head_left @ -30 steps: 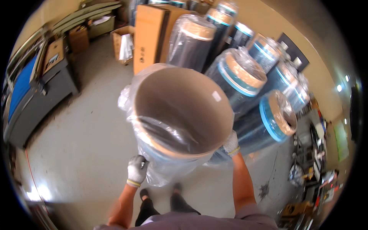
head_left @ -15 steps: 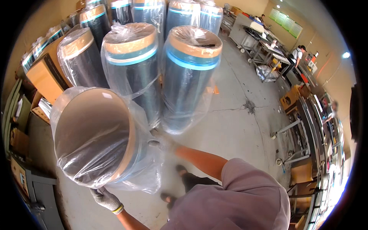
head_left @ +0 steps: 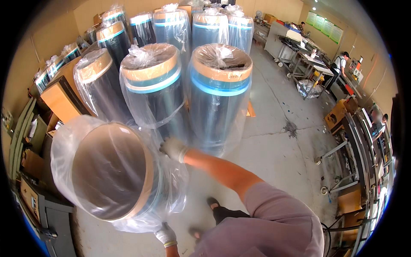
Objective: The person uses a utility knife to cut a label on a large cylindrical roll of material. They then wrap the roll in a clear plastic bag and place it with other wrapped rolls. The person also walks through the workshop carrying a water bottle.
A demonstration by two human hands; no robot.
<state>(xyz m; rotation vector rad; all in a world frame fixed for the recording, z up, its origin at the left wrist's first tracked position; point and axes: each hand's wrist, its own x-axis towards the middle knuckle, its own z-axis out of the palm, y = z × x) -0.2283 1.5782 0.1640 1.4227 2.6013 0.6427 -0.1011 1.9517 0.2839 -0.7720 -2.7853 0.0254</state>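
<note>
clear plastic (head_left: 64, 150), loose, over one brown-rimmed cylinder (head_left: 110, 165), near two wrapped cylinders (head_left: 219, 103). my left hand (head_left: 165, 235) and right hand (head_left: 174, 149): apart, both at the plastic; whether clamped, i cannot tell.

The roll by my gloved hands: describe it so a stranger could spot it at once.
Start from the cluster of plastic-wrapped rolls filling the upper left. Nearest the camera, at lower left, is the roll, beside the gloved left hand and right hand. Its brown mouth opens toward the camera, without the bunched plastic topping the two rolls to its right.
</note>
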